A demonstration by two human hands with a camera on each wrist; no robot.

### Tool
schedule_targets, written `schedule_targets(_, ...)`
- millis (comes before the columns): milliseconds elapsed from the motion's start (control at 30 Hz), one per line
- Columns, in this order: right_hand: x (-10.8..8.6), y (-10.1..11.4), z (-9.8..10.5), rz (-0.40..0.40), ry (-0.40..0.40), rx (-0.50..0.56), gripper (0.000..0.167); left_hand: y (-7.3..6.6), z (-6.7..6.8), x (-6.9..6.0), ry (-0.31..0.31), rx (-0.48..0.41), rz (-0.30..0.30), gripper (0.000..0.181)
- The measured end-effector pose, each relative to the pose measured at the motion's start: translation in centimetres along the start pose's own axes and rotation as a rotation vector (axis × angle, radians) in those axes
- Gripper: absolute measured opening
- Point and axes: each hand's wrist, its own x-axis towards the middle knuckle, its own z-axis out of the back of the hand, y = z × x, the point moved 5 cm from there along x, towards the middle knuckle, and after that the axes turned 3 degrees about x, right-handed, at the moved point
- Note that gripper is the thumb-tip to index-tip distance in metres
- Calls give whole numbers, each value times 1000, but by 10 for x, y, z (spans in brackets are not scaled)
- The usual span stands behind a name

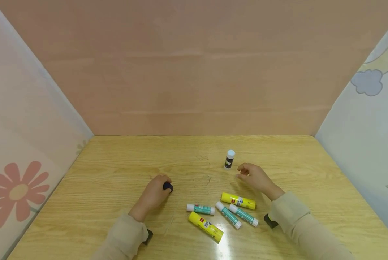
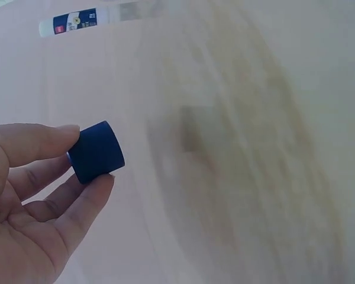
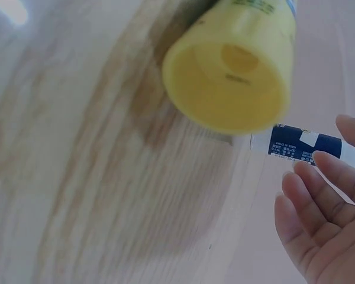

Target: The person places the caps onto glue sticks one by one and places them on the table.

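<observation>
My left hand (image 1: pixel 154 190) pinches a dark blue cap (image 2: pixel 97 152) between thumb and fingers, at the left of the table's middle. Toward the back stands an upright glue stick (image 1: pixel 229 161) with a white top and a dark label. Its label also shows in the right wrist view (image 3: pixel 305 144). Just right of it is my right hand (image 1: pixel 256 177), apart from it, with loosely bent fingers holding nothing.
Between the arms lie two yellow glue sticks (image 1: pixel 238 200) (image 1: pixel 206 226) and three smaller white-and-green glue sticks (image 1: pixel 200 209) (image 1: pixel 229 215) (image 1: pixel 244 215). A tan panel (image 1: pixel 194 90) closes off the back of the wooden table (image 1: pixel 99 180). Patterned panels flank both sides.
</observation>
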Motion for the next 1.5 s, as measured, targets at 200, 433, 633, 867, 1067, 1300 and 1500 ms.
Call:
schedule_targets(200,2,-1,-1,5,11,6,23,-6,3,-2,-13,-21,-24,23)
schedule_targets(433,4,-1,-1,-5,18,14,25,-12,5,-5,-36,-41,-46,23)
schedule_targets(633,6,0,0,-12,16,7,27,-18,5,-6,-45,-55,-65,22)
schedule_targets(867,8,-2,1,-33,12,26,28,-21,4,-7,-44,-69,-58,21)
schedule_targets(1067,11,-2,2,-39,-9,23,28,-24,5,-7,-39,-95,-56,22)
schedule_targets(1300,15,-3,3,-47,-19,20,30,-27,6,-8,-29,-126,-80,21)
schedule_targets(1500,18,-4,3,-31,-31,21,31,-27,5,-9,-11,-144,-69,22)
